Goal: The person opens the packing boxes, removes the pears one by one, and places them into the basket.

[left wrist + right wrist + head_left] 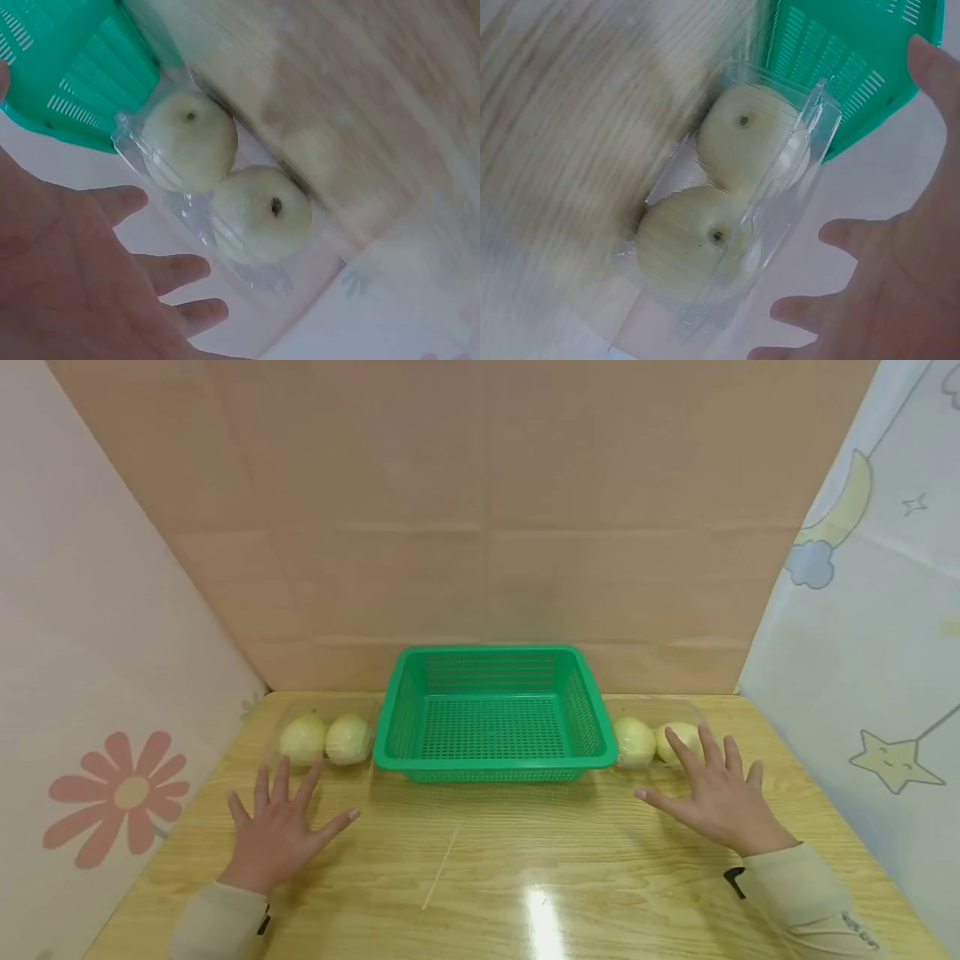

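Observation:
My left hand is spread with its palm down, just in front of a clear plastic box. Inside that box lie two round, pale yellow fruits that look like pears. On the other side, my right hand is also spread, its fingertips overlapping the near edge of a second clear box in the head view. Two similar pale fruits sit in it; whether the fingers touch the box I cannot tell. Neither hand holds anything. Between the boxes stands a green perforated plastic basket with nothing in it.
Everything stands on a wood-grain table. A plain tan sheet rises behind the basket. Patterned cloth walls flank the table, with a flower print at left and a star print at right.

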Available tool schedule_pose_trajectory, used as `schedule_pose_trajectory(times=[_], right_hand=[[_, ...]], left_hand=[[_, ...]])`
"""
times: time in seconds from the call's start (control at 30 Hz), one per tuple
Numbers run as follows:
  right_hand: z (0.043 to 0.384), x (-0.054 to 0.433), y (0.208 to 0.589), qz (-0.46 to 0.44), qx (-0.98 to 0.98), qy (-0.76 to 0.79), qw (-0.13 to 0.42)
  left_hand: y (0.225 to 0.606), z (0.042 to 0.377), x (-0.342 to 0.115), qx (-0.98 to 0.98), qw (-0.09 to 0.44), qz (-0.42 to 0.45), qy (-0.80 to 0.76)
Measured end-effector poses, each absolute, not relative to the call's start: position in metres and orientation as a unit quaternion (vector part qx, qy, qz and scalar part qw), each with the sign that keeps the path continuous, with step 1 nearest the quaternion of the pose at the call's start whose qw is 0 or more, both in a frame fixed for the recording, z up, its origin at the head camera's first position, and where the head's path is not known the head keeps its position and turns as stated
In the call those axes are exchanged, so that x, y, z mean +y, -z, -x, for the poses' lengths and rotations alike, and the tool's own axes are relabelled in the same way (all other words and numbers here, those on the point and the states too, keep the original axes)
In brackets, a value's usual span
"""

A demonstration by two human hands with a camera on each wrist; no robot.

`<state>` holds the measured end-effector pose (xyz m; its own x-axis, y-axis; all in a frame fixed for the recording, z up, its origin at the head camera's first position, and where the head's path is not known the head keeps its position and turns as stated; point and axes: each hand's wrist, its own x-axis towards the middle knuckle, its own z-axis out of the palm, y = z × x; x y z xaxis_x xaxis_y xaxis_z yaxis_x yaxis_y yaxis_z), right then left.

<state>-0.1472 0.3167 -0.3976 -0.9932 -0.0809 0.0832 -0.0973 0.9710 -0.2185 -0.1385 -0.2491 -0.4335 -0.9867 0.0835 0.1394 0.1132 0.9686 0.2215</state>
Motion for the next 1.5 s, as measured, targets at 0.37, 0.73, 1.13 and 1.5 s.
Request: schedule_pose_trajectory(times=[0.37, 0.73, 1.13, 1.5], right_hand=[[0.179, 0.281, 0.405, -0.091, -0.985, -0.138, 0.049], [0.205, 0.311, 0.408, 0.032, -0.972, -0.234, 0.02], [0.187, 0.348, 0.412, 0.087, -0.95, -0.299, 0.014], [0.163, 0.371, 0.403, 0.079, -0.951, -0.295, -0.044]], left_hand=[[0.445, 0.087, -0.253, -0.976, 0.124, 0.033, 0.179], [0.435, 0.094, -0.211, -0.931, -0.016, 0.012, 0.364], [0.43, 0.109, -0.194, -0.92, -0.011, 0.032, 0.391], [0.429, 0.116, -0.19, -0.901, -0.053, 0.019, 0.43]])
